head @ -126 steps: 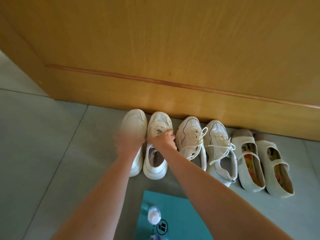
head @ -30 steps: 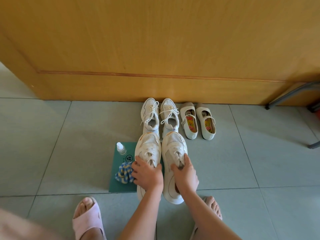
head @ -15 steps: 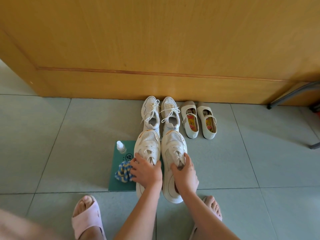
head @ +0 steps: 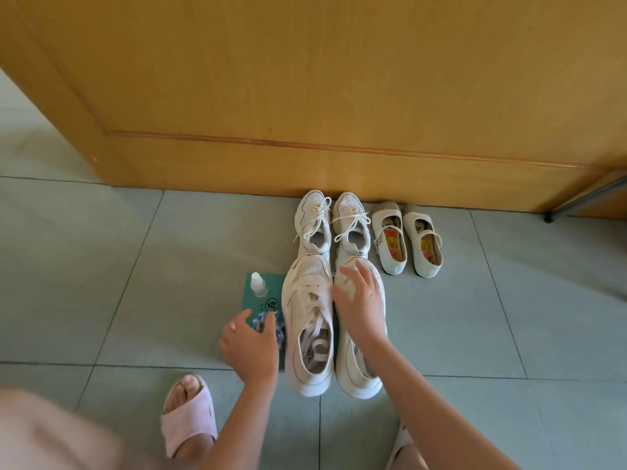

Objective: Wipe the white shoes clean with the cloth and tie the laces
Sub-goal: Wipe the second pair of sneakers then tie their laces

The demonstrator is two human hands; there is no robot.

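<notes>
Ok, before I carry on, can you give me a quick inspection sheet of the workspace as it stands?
Surface: grey-green floor tiles, with a green mat lying on them.
Job's things: near-left sneaker overlapping the mat's edge, laces look loose; near-right sneaker beside it; checked cloth and small bottle on the mat.
Clutter: laced sneaker pair and strap shoe pair by the wood; pink slipper on a foot.
Hands: left hand open, fingers at the cloth, grip not clear; right hand flat on the near-right sneaker.
Cables: nothing seen.
Surroundings: wooden panel behind the shoes; a metal leg at far right.
</notes>
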